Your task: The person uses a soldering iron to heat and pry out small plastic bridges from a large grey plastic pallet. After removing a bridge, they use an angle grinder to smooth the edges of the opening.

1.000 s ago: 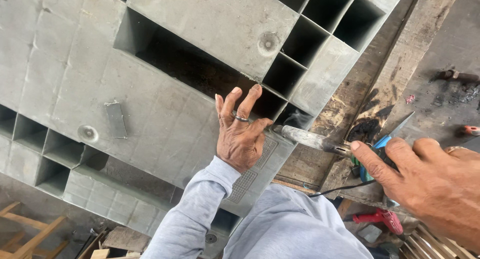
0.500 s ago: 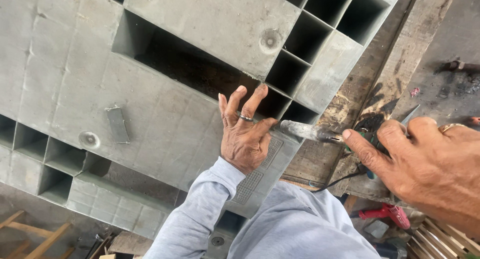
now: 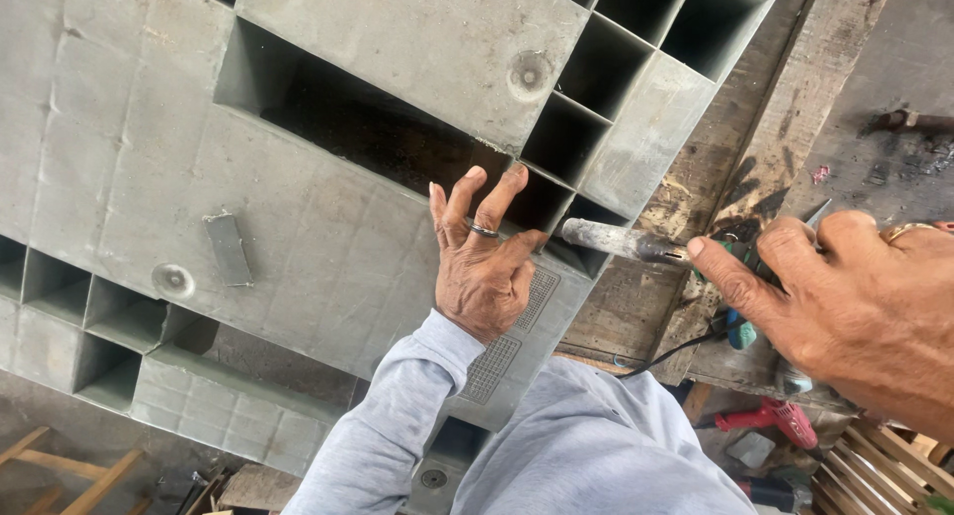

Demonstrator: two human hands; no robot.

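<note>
Our left hand (image 3: 484,277) lies flat and open on the grey plastic pallet (image 3: 328,177), fingers spread, pinning it near its 5 o'clock corner. Our right hand (image 3: 845,296) is closed round the heated iron tool (image 3: 621,242), its metal tip touching the pallet's edge at 3 o'clock of the left hand. We judge the pallet stiff, bulky and fairly heavy (best gripped by its open cell walls); the tool wants holding by its handle only.

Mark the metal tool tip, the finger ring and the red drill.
metal tool tip (image 3: 616,241), head view, middle of the shaft.
finger ring (image 3: 483,231), head view, band on the finger.
red drill (image 3: 770,418), head view, body.
</note>
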